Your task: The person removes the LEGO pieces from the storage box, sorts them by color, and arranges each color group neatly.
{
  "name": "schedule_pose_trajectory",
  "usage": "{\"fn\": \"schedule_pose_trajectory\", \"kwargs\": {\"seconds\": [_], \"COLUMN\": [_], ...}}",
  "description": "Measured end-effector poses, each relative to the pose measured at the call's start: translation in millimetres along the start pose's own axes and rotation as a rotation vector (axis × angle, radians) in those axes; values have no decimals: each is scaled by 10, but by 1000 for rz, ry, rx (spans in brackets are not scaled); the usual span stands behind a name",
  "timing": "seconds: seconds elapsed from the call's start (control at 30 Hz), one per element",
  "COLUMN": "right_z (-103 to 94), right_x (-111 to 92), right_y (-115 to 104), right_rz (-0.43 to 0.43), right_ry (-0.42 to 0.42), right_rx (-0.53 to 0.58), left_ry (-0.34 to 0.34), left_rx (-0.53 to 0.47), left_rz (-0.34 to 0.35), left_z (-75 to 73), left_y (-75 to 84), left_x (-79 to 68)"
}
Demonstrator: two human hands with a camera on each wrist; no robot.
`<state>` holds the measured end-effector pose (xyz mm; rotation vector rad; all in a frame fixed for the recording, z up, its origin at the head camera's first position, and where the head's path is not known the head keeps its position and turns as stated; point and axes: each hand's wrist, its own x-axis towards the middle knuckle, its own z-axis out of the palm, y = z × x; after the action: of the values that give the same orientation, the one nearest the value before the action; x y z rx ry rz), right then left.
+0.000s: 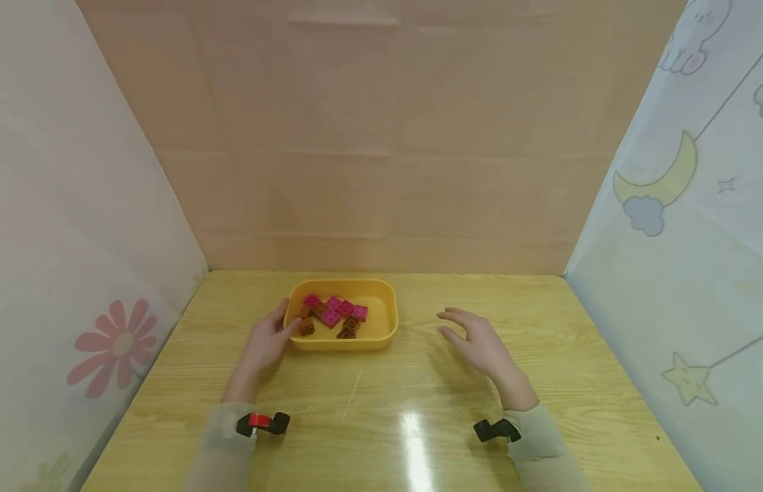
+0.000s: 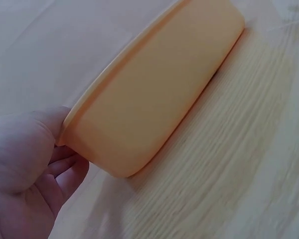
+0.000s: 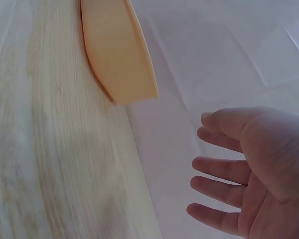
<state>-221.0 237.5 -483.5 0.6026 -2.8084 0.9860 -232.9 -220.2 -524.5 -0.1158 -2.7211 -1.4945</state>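
Note:
A yellow plastic tray [image 1: 381, 328] stands on the wooden table, left of the middle. Pink toy bricks [image 1: 330, 318] and brown toy bricks [image 1: 349, 326] lie loose inside it, mostly toward its left half. My left hand [image 1: 267, 342] grips the tray's left end, thumb over the rim and fingers beneath it on the outer wall, as the left wrist view shows. Over the table to the right of the tray, my right hand [image 1: 479, 345] is apart from it, fingers spread and holding nothing. In the right wrist view the tray's near end [image 3: 119, 59] shows beyond those fingertips.
The wooden table [image 1: 381, 424] ends at a tan backdrop [image 1: 381, 150]. White printed sheets hang at both sides, with a flower [image 1: 119, 345] on the left one and a moon [image 1: 664, 178] on the right one. A black band device sits on each wrist.

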Motion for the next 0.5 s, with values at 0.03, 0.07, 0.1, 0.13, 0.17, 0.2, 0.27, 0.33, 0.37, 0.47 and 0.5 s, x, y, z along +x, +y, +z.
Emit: {"fn": "schedule_pose_trajectory", "kwargs": {"seconds": [0.03,0.07,0.1,0.13,0.17,0.2,0.27,0.33,0.37,0.47,0.5], "right_z": [-12,-23,-34,-41,-47,-51,-51,-33,-14,45,63], "right_x": [1,5,10,14,20,30,52,78,95,144,160], "right_y": [-7,-17,-31,-46,-66,-89,-140,-191,-215,-284,-307], "right_rz": [-3,-8,-11,-14,-17,-19,-25,-37,-40,-54,-58], "right_ry": [3,5,4,2,0,-3,-11,-16,-18,-30,-34], "right_rx": [-2,-3,-1,-3,-1,0,8,9,11,11,13], "left_ry": [-3,-7,-13,-20,-26,-31,-36,-34,-31,-32,-31], "left_rx": [3,3,-3,-7,-8,-6,5,14,16,1,-14], "left_rz": [2,8,5,5,4,3,2,0,-1,-10,-16], "left_z": [18,37,55,73,90,107,135,157,165,178,181], "left_y": [24,50,78,106,131,153,184,193,186,157,148], "left_x": [2,6,4,7,11,15,25,41,51,65,66]}}
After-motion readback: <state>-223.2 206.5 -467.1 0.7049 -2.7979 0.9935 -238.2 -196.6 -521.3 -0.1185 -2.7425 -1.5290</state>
